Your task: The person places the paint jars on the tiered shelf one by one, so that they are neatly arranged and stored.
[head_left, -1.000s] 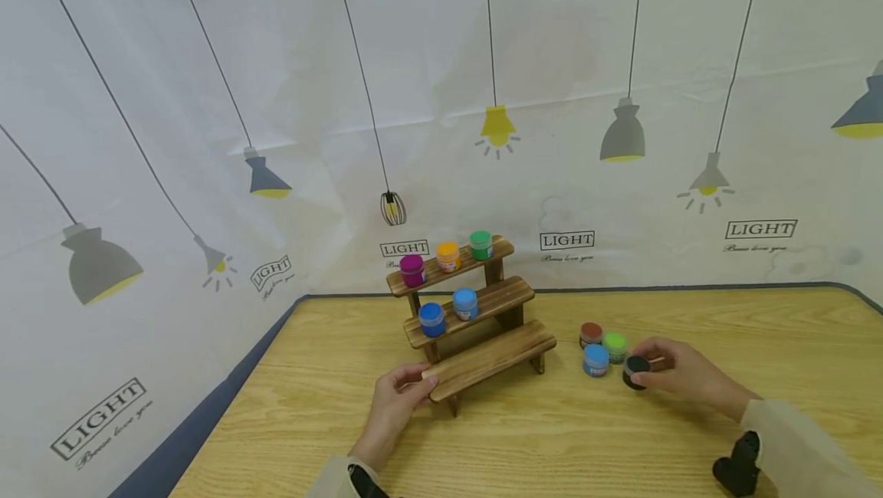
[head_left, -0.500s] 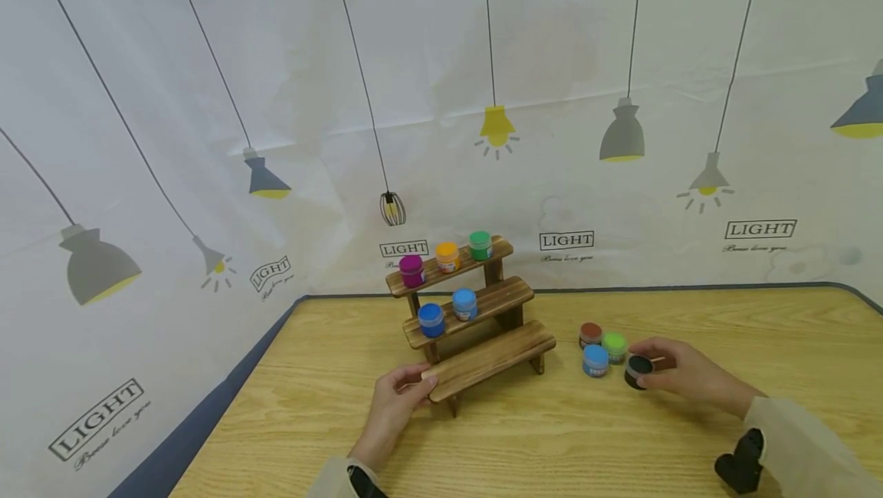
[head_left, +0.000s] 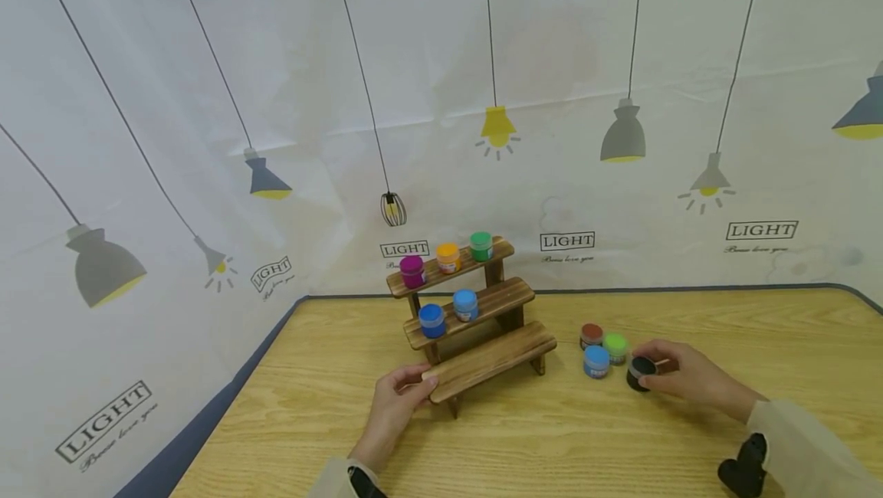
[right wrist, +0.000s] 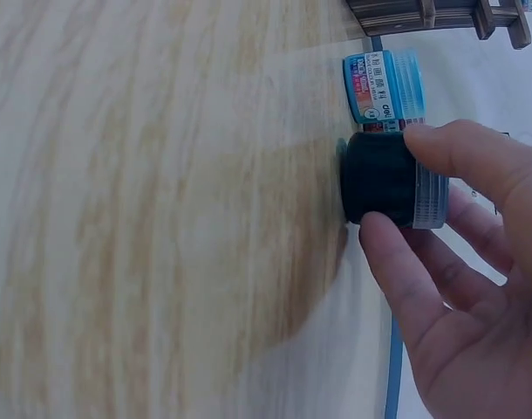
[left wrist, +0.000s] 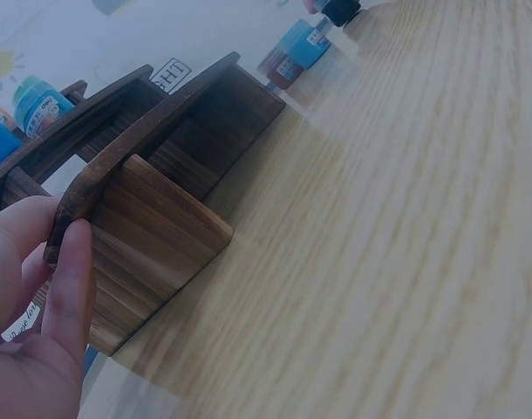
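Head view: the right hand (head_left: 681, 375), lower right, pinches a cylindrical black plastic jar (head_left: 642, 375); the three-tier brown wooden stand (head_left: 493, 362) lies left of this hand, at frame centre, long axis rising rightward, nearer the left hand (head_left: 396, 400). Left wrist view: left hand, lower left, pinches the stand's near end. Right wrist view: jar right of centre; base contact with the wood-grain desk (right wrist: 161, 218) unconfirmed.

The stepped shelf (head_left: 491, 362) before you is dark-streaked wood, smooth with a faint sheen. Your black jar (right wrist: 379, 179) looks like plastic — smooth-walled, its lid (right wrist: 433, 199) translucent and finely ribbed. Beside it, the light-blue jar (right wrist: 395, 85) looks plastic too. You have a smooth, wood-grained desk (head_left: 586, 440), creased wall sheeting (head_left: 552, 176) and matt cloth on your right sleeve (head_left: 810, 440).
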`<state>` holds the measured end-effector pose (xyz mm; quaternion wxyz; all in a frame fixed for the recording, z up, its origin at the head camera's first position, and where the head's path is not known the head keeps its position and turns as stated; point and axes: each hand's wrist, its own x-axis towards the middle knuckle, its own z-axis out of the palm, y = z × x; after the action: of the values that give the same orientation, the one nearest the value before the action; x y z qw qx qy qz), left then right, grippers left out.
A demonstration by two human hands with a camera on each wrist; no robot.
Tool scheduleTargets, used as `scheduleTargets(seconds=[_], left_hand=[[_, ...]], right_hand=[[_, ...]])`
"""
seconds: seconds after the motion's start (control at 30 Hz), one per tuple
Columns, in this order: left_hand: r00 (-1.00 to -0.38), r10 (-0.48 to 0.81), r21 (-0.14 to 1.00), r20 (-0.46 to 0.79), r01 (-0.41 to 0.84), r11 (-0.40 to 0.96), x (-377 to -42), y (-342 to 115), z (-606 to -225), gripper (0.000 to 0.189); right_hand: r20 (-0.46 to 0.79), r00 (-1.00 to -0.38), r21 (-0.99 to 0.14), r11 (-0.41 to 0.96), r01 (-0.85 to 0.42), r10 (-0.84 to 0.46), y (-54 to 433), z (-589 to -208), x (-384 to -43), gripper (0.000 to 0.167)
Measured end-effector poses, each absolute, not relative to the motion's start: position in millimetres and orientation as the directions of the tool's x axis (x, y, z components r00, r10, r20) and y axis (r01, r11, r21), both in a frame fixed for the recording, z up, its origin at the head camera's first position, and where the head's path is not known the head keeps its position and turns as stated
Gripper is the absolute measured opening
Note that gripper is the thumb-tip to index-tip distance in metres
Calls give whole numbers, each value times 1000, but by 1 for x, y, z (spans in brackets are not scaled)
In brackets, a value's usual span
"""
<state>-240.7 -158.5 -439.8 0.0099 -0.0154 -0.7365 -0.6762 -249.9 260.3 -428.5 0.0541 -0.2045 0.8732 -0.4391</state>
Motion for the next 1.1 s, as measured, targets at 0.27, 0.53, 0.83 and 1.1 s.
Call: scheduleTargets(seconds=[0.27,0.53,0.83,1.1], left_hand=[[-1000,-5,995,21,21,93,-241,-160,-439,40],[-1000,0,996,12,12,90,-240,-160,-439,41],[-1000,2,996,18,18,90,-240,-159,-439,41],[-1000,9,997,14,14,78,-242,-159,-440,41]], right_hand=[[72,-923,-796,537,-281,-378,260,-418,-246,45],[186,-891,-736,542,-406,-414,252,-399,-243,41],[245,-853,-665,560,-494,-461,229,-374,-242,39],[248,-820,-630,557,-540,-515,203,-361,-250,37]])
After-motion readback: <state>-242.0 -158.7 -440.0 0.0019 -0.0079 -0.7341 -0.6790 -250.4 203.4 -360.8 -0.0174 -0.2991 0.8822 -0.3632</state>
